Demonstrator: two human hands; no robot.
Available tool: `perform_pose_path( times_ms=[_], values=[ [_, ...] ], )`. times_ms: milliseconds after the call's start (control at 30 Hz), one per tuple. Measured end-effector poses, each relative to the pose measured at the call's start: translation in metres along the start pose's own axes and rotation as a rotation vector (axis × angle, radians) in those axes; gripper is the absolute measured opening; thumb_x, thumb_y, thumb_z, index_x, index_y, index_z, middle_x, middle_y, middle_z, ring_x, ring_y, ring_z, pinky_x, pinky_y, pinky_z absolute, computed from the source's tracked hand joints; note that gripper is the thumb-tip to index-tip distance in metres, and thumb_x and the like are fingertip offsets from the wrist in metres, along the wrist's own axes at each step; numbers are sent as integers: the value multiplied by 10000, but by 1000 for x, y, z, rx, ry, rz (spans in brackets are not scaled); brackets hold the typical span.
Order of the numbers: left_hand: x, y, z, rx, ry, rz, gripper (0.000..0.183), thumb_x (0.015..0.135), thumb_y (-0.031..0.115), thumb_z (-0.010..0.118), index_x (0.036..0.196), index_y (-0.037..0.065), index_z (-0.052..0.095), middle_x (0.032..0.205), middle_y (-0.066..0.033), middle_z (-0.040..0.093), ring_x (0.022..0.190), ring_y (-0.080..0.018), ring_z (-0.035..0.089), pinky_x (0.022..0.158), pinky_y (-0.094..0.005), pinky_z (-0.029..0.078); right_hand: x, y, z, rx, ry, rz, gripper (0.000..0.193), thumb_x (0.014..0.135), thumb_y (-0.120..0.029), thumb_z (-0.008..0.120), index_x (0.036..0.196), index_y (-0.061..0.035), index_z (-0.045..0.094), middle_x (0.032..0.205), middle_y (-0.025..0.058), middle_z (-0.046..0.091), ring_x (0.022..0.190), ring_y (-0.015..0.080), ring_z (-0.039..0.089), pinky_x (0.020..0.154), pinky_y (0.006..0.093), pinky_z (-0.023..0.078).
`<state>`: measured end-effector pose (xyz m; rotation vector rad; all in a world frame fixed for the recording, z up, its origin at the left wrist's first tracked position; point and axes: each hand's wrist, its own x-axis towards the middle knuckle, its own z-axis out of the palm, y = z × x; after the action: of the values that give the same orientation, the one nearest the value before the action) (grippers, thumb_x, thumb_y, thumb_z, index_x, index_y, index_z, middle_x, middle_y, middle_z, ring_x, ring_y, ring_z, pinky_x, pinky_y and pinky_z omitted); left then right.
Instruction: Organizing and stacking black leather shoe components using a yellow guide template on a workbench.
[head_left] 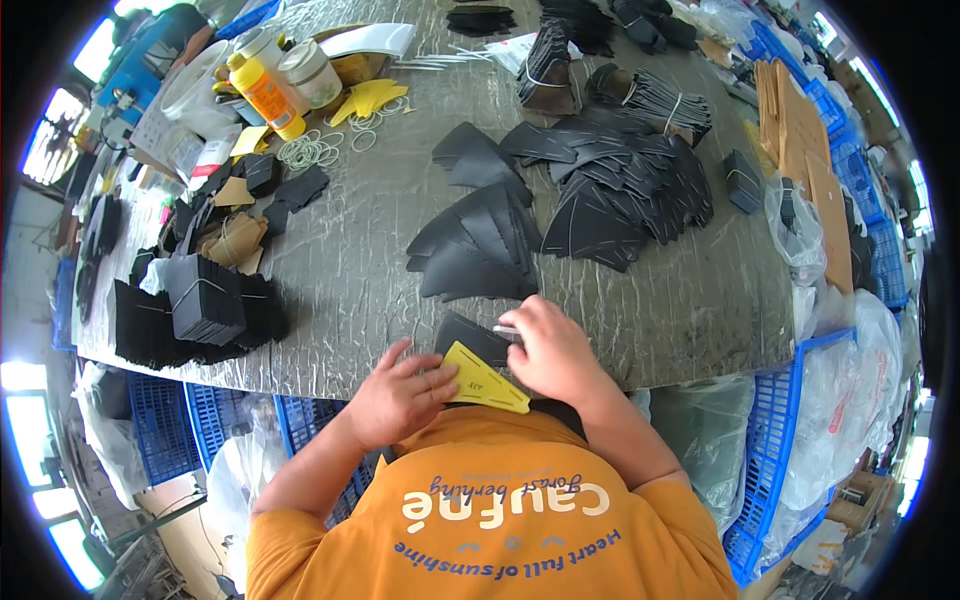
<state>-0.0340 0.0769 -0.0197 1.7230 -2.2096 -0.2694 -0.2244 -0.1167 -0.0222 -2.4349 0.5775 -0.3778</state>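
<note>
Nearby — blue crate (pixel 775 420) of clear bags (pixel 835 400)

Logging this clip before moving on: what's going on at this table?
A person in an orange shirt works at the table's near edge. The left hand presses a yellow template onto a black piece. The right hand grips a thin silvery tool at the template's upper edge. Fanned black pieces lie just beyond, black stacks to the left, rubber bands and bottles farther back.
</note>
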Motion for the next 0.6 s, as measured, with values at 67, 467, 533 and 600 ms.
perform_pose_path(
  times_ms=[67, 467, 533, 600],
  values=[
    [-7, 3, 6, -40, 117, 82, 321, 698, 105, 746, 1013, 85, 690, 1158, -72, 706, 1087, -275, 662, 1010, -536, 445, 2, -10, 9, -56, -3, 6, 243, 759, -85, 688, 990, -60, 617, 1001, 101, 587, 1018, 308, 595, 780, 429, 545],
    [-18, -4, 34, -138, 405, 34, 338, 686, -16, 712, 1022, 22, 688, 1126, -117, 716, 984, -286, 686, 865, -436, 555, 35, 48, -72, -28, 376, 284, 228, 731, -14, 673, 946, -52, 605, 918, 126, 671, 897, 362, 653, 779, 448, 533],
    [-16, -3, 34, -142, 426, 41, 341, 680, -30, 711, 1017, 15, 685, 1124, -117, 718, 969, -289, 687, 840, -427, 563, 41, 53, -87, -370, 514, 113, 249, 738, -74, 738, 958, -71, 621, 960, 83, 645, 967, 324, 599, 820, 428, 521],
    [-18, 0, 34, -135, 430, -2, 338, 679, -61, 708, 1009, 10, 682, 1098, -119, 725, 927, -305, 692, 811, -421, 567, 46, 45, -79, -340, 476, 59, 305, 734, -156, 789, 989, -84, 638, 990, 73, 638, 990, 309, 587, 833, 428, 519]
  ],
)
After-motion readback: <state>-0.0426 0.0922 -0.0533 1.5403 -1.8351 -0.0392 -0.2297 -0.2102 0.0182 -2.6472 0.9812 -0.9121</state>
